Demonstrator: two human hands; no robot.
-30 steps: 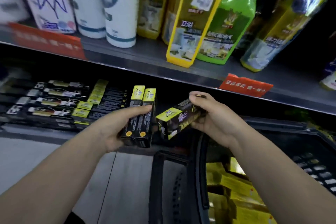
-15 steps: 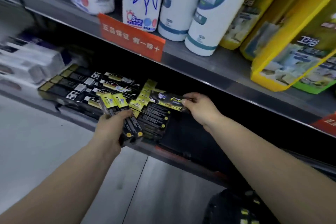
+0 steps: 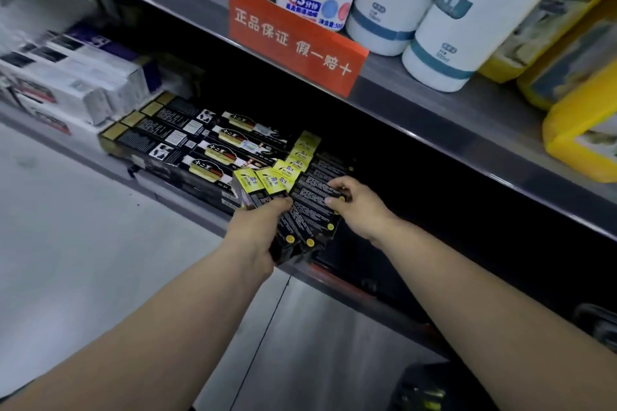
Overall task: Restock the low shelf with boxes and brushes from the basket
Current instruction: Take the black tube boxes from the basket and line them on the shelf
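Observation:
My left hand [image 3: 255,233] grips two long black boxes with yellow ends [image 3: 267,200] at the front lip of the low shelf [image 3: 187,200]. My right hand [image 3: 359,207] rests on another black-and-yellow box [image 3: 317,197] lying on the row of like boxes, its fingers pressed on the box's near end. Behind these lie several more yellow-ended boxes [image 3: 300,150]. The basket [image 3: 424,390] shows only as a dark corner at the bottom right.
Black boxes with gold ends [image 3: 157,133] and white boxes [image 3: 66,83] fill the low shelf's left. The shelf to the right of my hands is dark. Above, an orange sign [image 3: 293,40] hangs from an upper shelf with white bottles [image 3: 450,20] and yellow packs [image 3: 581,110].
The view has swung left and down from the basket to the low shelf. My right hand has carried its box onto the row of boxes. My left hand moved in beside it.

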